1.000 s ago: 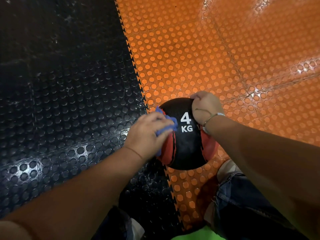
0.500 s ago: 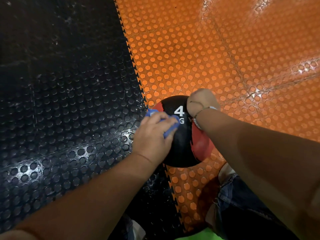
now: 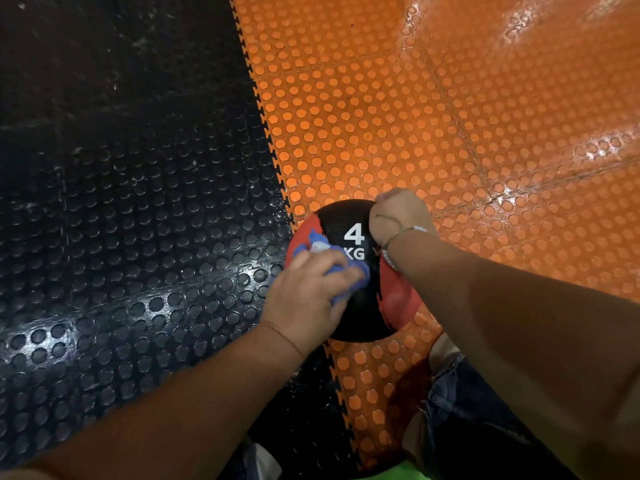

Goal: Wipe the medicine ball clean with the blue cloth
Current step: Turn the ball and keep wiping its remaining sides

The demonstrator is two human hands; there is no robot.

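Head view: a black-and-red ball (image 3: 363, 313) marked "4 KG" in white is seen on the floor, astride the toothed seam (image 3: 273, 161) where the black mat (image 3: 138, 220) meets the orange mat (image 3: 415, 116). A blue cloth (image 3: 356, 278) is clutched in the left hand (image 3: 308, 296) and pressed against the ball's left side. The ball's top right edge is clasped by the right hand (image 3: 398, 216). Open studded floor is left beyond and to both sides; a knee (image 3: 457, 403) is near the ball's lower right.

On the black middle band of the round black-and-red rubber medicine ball (image 3: 360, 306) stands a large white "4" with a smaller white "KG" just beneath it, the K's left edge meeting the crumpled blue cloth (image 3: 353, 278).
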